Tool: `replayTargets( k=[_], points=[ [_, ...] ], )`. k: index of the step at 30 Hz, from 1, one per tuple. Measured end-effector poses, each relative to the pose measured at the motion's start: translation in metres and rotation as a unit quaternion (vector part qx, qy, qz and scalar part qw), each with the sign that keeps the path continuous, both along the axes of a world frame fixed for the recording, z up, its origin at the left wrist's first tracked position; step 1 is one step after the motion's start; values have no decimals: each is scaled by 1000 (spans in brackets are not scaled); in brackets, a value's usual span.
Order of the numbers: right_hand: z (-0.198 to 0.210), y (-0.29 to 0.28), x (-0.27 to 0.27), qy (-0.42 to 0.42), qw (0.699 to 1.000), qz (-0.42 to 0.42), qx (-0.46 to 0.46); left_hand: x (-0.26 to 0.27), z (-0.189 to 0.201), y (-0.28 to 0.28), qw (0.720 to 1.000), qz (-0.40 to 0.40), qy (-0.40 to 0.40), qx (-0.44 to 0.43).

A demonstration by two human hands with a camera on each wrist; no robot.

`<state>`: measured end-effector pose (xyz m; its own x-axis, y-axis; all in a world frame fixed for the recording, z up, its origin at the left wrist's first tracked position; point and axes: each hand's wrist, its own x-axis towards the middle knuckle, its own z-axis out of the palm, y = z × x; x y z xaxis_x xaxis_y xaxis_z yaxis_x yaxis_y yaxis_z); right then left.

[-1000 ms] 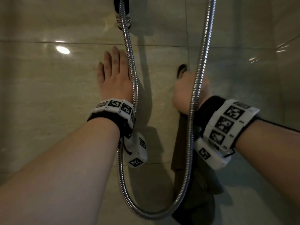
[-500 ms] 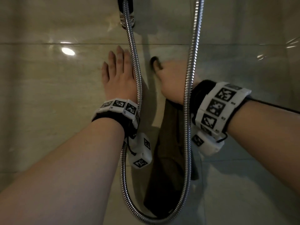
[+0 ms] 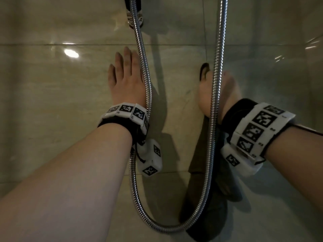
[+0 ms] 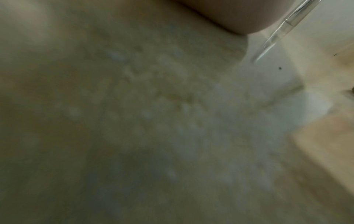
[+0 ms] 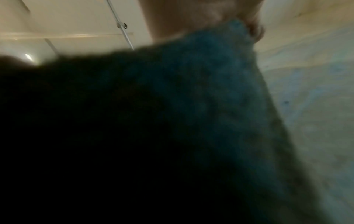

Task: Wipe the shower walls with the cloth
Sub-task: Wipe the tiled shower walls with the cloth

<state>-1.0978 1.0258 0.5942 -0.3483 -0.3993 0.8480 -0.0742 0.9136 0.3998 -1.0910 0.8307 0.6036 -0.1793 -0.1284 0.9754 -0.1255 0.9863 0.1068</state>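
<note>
My left hand point(image 3: 125, 81) lies flat on the beige tiled shower wall point(image 3: 52, 102) with its fingers straight, just left of the hose. My right hand point(image 3: 218, 91) holds a dark cloth point(image 3: 199, 151) against the wall, behind the right strand of the hose. A tip of cloth shows above the fingers and the rest hangs down below the wrist. In the right wrist view the cloth point(image 5: 191, 106) fills most of the frame, and fingers point(image 5: 254, 28) curl over its top edge. The left wrist view shows only blurred wall point(image 4: 134, 121) and a bit of palm point(image 4: 229, 15).
A metal shower hose point(image 3: 139, 49) hangs in a long loop from a wall fitting point(image 3: 134, 14), down between my arms, with its bend low point(image 3: 166, 229). A lamp reflects on the tile point(image 3: 70, 53). A second wall meets this one at the right point(image 3: 311, 67).
My right hand has slid the cloth to the right and slightly down across the wall, back behind the right hose strand. My left hand has stayed flat in place.
</note>
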Motion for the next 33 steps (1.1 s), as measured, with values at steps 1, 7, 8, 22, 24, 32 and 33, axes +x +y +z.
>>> replayTargets(
  k=[1,7,8,22,24,32,33],
  points=[
    [-5,-4,1,-3,1000,-16,-10,0,0,0,1000,0,0,1],
    [-46,-40,-2,-22,990,61,128,1,-1,1,1000,0,12,0],
    [-50,-37,-7,-16,987,55,153,1,-2,2,1000,-1,12,0],
    [-47,-33,15,-2,991,41,127,1,-1,0,1000,5,-1,-1],
    [-42,-19,14,-18,993,67,100,2,-1,1,1000,7,-4,2],
    [-35,-13,18,-105,994,2,8,14,-23,-2,998,-6,-54,-28],
    [-42,-14,21,-105,994,12,36,18,-26,-5,997,-4,-65,-34]
  ],
)
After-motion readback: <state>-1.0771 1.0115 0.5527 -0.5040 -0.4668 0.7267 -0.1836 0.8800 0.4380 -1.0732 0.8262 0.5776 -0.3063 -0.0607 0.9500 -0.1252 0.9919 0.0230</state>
